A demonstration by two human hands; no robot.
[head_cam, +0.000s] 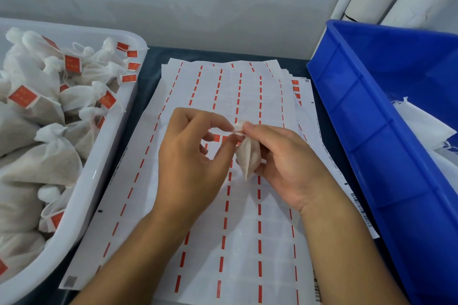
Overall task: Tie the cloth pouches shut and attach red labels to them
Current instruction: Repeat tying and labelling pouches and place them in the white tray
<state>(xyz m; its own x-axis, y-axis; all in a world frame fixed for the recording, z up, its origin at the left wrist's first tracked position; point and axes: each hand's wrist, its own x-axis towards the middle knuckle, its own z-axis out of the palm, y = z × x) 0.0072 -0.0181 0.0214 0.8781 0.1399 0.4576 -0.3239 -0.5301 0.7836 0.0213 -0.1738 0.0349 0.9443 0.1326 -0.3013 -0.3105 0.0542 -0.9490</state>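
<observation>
- Small white cloth pouch, plump, tapering to a point below, neck gathered, held above the label sheets at mid tabletop.
- Right hand: grip curled round the pouch body.
- Left hand: grip pinching the drawstring at the neck.
- Tied, red-labelled pouches heaped in the white tray along the left edge.
- Blue bin at the right edge.

Label sheets between two bins.

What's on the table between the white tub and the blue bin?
In the head view, label sheets lie between the white tub and the blue bin, with both hands holding a pouch over them.
</observation>
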